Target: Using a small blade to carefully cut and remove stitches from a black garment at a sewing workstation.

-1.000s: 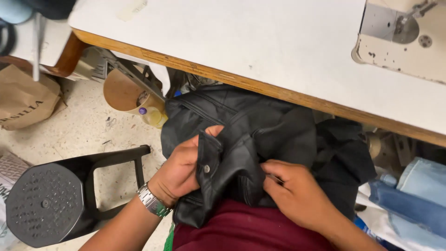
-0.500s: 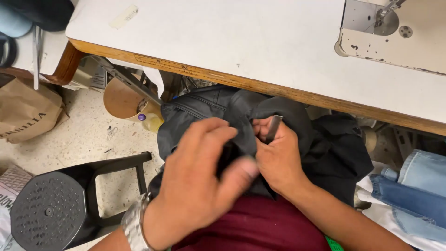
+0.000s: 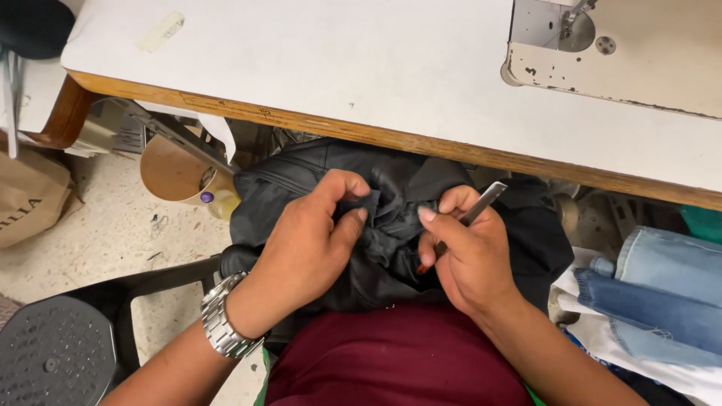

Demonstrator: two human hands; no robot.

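Note:
A black garment (image 3: pixel 391 225) is bunched in my lap, below the front edge of a white sewing table (image 3: pixel 338 68). My left hand (image 3: pixel 308 240), with a metal watch on its wrist, pinches a fold of the black fabric between thumb and fingers. My right hand (image 3: pixel 466 256) grips the same bunch from the right side and also holds a thin metal tool (image 3: pixel 481 203) that sticks up past its fingers; a red tip shows below the hand. The two hands are close together over the fabric.
A sewing machine base (image 3: pixel 624 53) sits at the table's far right. A black stool (image 3: pixel 60 346) stands at lower left, a brown paper bag (image 3: pixel 30 195) at the left, a cardboard cone (image 3: pixel 177 169) under the table. Folded denim pieces (image 3: pixel 654 293) lie at the right.
My left hand dropped from close to the camera and now pinches the fabric. My right hand shifted its grip, with the metal tool now pointing up to the right.

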